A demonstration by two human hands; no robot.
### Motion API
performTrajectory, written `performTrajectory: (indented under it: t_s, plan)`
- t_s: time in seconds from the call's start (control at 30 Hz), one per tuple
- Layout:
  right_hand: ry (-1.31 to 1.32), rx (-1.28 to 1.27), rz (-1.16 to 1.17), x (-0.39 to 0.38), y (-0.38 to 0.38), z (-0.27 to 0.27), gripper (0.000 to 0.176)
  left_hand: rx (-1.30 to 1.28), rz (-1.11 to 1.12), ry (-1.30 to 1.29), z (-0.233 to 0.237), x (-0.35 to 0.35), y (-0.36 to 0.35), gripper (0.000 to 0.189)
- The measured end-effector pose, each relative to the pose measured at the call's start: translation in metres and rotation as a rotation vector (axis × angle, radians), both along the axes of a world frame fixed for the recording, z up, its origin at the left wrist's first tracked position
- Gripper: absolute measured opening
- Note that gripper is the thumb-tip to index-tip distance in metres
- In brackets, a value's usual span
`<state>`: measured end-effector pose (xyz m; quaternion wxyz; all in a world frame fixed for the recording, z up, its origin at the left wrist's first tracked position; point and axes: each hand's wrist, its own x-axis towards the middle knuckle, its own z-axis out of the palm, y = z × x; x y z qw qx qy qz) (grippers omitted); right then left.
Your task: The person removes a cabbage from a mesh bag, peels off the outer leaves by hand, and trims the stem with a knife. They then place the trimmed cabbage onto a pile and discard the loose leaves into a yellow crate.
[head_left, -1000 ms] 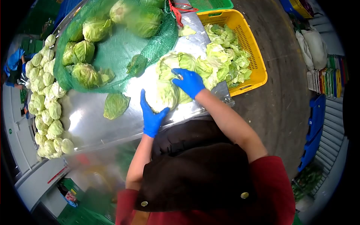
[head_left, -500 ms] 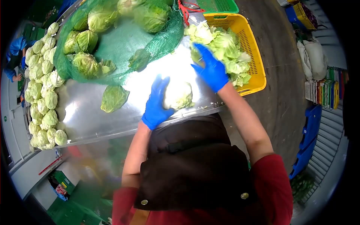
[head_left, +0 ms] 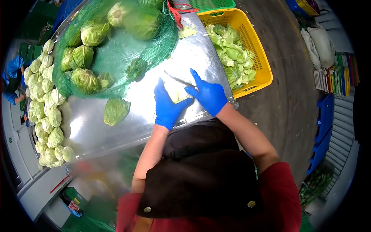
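Knife (head_left: 176, 80) clamped in right hand (head_left: 208, 96) at frame centre could nick left hand (head_left: 167, 106), closed round 1 cabbage (head_left: 178, 95) beside it, should that cabbage roll.

Single head-worn view, steeply down and forward, close over the steel table (head_left: 92, 127).

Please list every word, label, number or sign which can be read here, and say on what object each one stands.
No text can be read in this view.
Coloured packs at the right edge: print too small to read.
Box at the bottom left: markings blurred.
Yellow crate, knife in the right hand, gloved left hand on the cabbage: no lettering visible.
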<state>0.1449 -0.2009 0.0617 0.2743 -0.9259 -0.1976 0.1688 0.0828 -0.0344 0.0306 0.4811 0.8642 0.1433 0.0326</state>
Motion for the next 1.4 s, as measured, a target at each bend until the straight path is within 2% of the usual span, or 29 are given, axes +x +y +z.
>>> performTrajectory:
  t_s: [0.1,0.23,0.27,0.37,0.43,0.53,0.57,0.6,0.63,0.7,0.77,0.8,0.87,0.93,1.03,1.07,1.1,1.13,1.17,1.23,1.27,1.37,1.4]
  plan:
    - [0.007,-0.111,0.041,-0.017,0.003,-0.008,0.060,0.060,0.009,-0.039,-0.004,-0.002,-0.005,0.115]
    - [0.061,0.004,0.013,0.004,0.011,-0.016,0.048,0.170,0.006,-0.055,-0.002,-0.004,-0.011,0.113]
    - [0.119,-0.039,0.009,0.012,0.013,-0.008,0.045,0.148,0.012,-0.033,0.001,-0.002,-0.011,0.112]
    - [0.260,-0.081,0.119,0.039,0.012,0.006,0.052,0.131,0.007,0.012,-0.003,0.004,-0.006,0.109]
    - [0.383,-0.109,0.057,0.051,0.017,-0.008,0.058,0.131,0.018,0.068,0.004,0.007,-0.005,0.107]
    - [0.255,-0.071,0.227,0.064,0.014,-0.039,0.048,0.127,0.002,0.095,0.014,0.005,-0.007,0.107]
    - [0.128,0.042,0.188,0.074,0.009,-0.085,0.054,0.129,-0.023,0.068,0.015,0.000,-0.010,0.107]
    - [0.251,-0.055,0.103,0.080,0.002,-0.071,0.061,0.131,-0.048,0.041,0.016,-0.006,-0.013,0.108]
    - [0.366,-0.141,0.021,0.088,0.000,-0.050,0.070,0.176,-0.118,-0.124,0.003,-0.020,-0.017,0.107]
    - [0.462,-0.133,-0.010,0.083,0.001,-0.040,0.070,0.324,-0.146,-0.228,-0.013,-0.035,-0.019,0.106]
    - [0.241,0.165,-0.037,0.058,0.003,-0.061,0.065,0.062,-0.075,-0.168,-0.017,-0.039,-0.007,0.107]
    - [0.192,0.167,-0.083,0.053,0.008,-0.069,0.057,-0.033,-0.070,-0.165,-0.019,-0.044,0.001,0.106]
    - [0.178,0.067,-0.164,0.054,0.005,-0.070,0.052,-0.193,-0.037,-0.173,-0.024,-0.060,0.017,0.107]
    - [0.219,0.019,-0.231,0.054,0.000,-0.082,0.046,-0.229,-0.083,-0.169,-0.024,-0.078,0.031,0.109]
    - [0.119,0.178,-0.357,0.026,0.002,-0.085,0.045,-0.221,-0.092,-0.171,-0.021,-0.088,0.029,0.113]
    - [-0.038,0.164,-0.321,0.008,0.007,-0.055,0.049,-0.243,-0.071,-0.175,-0.020,-0.088,0.025,0.113]
    - [-0.149,0.171,-0.274,-0.007,0.010,-0.035,0.045,-0.264,-0.049,-0.179,-0.020,-0.089,0.022,0.113]
    - [-0.043,0.122,-0.219,-0.022,0.013,-0.021,0.052,-0.278,0.001,-0.178,-0.022,-0.091,0.020,0.114]
    - [0.171,0.120,-0.177,-0.033,0.013,-0.014,0.069,-0.291,0.048,-0.178,-0.024,-0.092,0.019,0.114]
    - [0.293,0.240,-0.136,-0.048,0.021,-0.021,0.070,-0.264,0.095,-0.174,-0.018,-0.091,0.013,0.115]
    - [0.452,0.331,-0.150,-0.046,0.021,-0.022,0.064,-0.220,0.099,-0.170,-0.013,-0.090,0.010,0.116]
    - [0.416,0.609,-0.087,-0.047,0.016,-0.053,0.054,0.023,0.172,-0.083,-0.012,-0.083,0.016,0.115]
    - [0.456,0.490,-0.079,-0.040,0.007,-0.044,0.044,0.052,0.225,-0.046,-0.014,-0.080,0.020,0.114]
